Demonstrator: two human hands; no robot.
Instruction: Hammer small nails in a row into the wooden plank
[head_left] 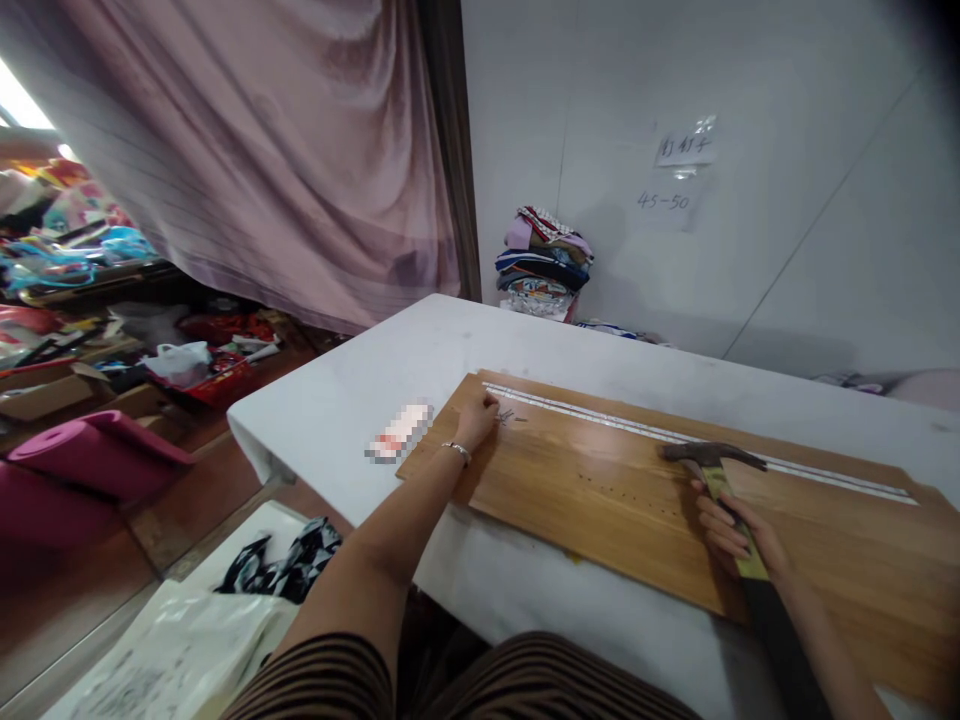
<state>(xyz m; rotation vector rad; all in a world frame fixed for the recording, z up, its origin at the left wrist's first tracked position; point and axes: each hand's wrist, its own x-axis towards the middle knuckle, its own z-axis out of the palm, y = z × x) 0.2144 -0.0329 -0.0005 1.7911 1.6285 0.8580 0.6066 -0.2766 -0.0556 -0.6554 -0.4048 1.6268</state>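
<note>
Here we see a wooden board (600, 480) lying flat on the white bench (360, 390), with both hands over it. The left hand (477, 418) reaches to the board's far left corner, and a thin bracelet (456, 450) sits at its wrist. Its fingers (489, 404) are bunched close together, their tips right at a small heap of nails (506, 415). The nails lie just beside the fingertips, on the side nearer the board's middle. We cannot tell whether a nail is pinched between them.

The right hand (731, 530) has its fingers wrapped round the handle of a hammer (720, 485), gripping it a little below the head. The head lies low over the board, past the fingertips and pointing toward a pale strip (675, 432) that runs along the board's far edge. We cannot tell whether the head touches the wood. A row of small dark dots (622, 492) marks the board between the two hands.

On the bench just left of the board lies a small pink thing (399, 432), too blurred to make out. Beyond the bench a pink curtain (285, 150) hangs, a pile of clothes (544, 262) is stacked against the wall, and paper notes (684, 145) are stuck higher up. A rolled mat (90, 455) lies on the floor at the left.
</note>
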